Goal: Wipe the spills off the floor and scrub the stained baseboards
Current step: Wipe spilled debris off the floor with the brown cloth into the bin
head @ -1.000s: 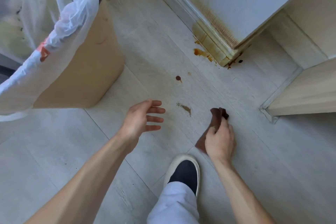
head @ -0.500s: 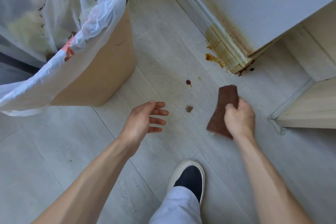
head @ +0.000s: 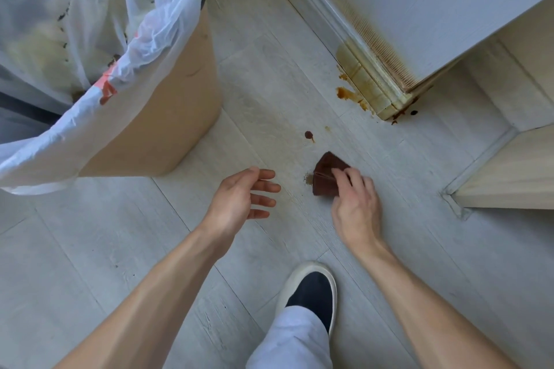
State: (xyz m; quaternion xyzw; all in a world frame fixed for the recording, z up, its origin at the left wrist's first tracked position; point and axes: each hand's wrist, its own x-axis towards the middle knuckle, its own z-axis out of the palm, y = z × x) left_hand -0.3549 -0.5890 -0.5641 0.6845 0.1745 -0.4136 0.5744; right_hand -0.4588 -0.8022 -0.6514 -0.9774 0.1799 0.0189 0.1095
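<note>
Right hand (head: pixel 355 204) presses my folded brown cloth (head: pixel 326 177) on the floor (head: pixel 419 249) beside a faint smudge (head: pixel 308 179); left hand (head: pixel 239 199) hovers empty, fingers spread; cloth's soft, light, best pinned from above

We see a dark brown cloth (head: pixel 328 177), pale grey wood-grain floor (head: pixel 90 263), a dark brown drop (head: pixel 308 135) and orange-brown smears (head: pixel 347 93) on it, cream baseboard (head: pixel 364 81) stained yellow-brown, a tan bin (head: pixel 156 117) with a translucent white liner (head: pixel 156 18), a black shoe (head: pixel 313 293) with white sole.

Pale plank floor (head: pixel 90 249) bears bin (head: pixel 156 117), cloth (head: pixel 326 177), spills (head: pixel 347 94).
</note>
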